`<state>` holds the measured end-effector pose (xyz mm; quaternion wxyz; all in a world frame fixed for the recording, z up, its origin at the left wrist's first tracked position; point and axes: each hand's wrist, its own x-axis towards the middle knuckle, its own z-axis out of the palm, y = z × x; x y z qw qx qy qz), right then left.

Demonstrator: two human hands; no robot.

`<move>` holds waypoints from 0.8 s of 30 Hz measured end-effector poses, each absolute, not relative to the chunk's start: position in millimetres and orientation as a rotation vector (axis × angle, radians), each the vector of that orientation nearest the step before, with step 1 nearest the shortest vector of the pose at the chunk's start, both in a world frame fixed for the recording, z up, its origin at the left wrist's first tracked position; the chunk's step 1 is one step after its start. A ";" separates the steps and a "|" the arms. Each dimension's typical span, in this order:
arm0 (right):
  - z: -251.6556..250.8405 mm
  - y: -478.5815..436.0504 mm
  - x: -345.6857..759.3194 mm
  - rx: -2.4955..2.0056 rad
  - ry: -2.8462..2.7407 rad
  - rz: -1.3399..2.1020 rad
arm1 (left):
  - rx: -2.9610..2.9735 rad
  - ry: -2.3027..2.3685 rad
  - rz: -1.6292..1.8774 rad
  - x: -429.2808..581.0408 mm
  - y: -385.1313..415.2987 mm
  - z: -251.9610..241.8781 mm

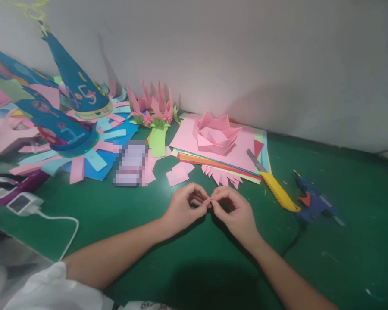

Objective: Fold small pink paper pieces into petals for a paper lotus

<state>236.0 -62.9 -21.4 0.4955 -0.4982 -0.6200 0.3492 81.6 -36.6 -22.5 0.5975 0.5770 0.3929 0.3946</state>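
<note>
Between my two hands, over the green table [139, 254], is a small pink piece of paper [210, 199], mostly covered by the fingertips. My left hand [186, 206] pinches one side of it with thumb and forefinger. From the other side my right hand [236, 211] pinches it too, and the fingertips of both hands almost meet. Just beyond the hands lie several pointed pink folded paper pieces [222, 175] and some pink paper squares [178, 174]. Farther back, a pink paper lotus [216, 133] sits on a stack of coloured paper [184, 129].
Right of the stack lie a yellow utility knife [280, 191], blade out, and a blue glue gun [318, 204] with a cord. On the left are blue cone hats [74, 82], a pink paper crown [151, 105], a phone [131, 163] and a white charger [25, 203] with cable. A wall stands behind.
</note>
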 end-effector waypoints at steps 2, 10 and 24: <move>-21.3 -63.2 235.2 -1.192 -1.485 0.877 | 1.307 0.909 0.913 81.7 -36.5 -22.6; -22.6 -64.4 234.5 -1.153 -1.414 0.960 | 1.122 0.865 0.874 81.4 -37.3 -27.9; -23.5 -61.2 237.8 -1.239 -1.226 1.096 | 1.082 0.892 0.794 83.0 -34.3 -20.9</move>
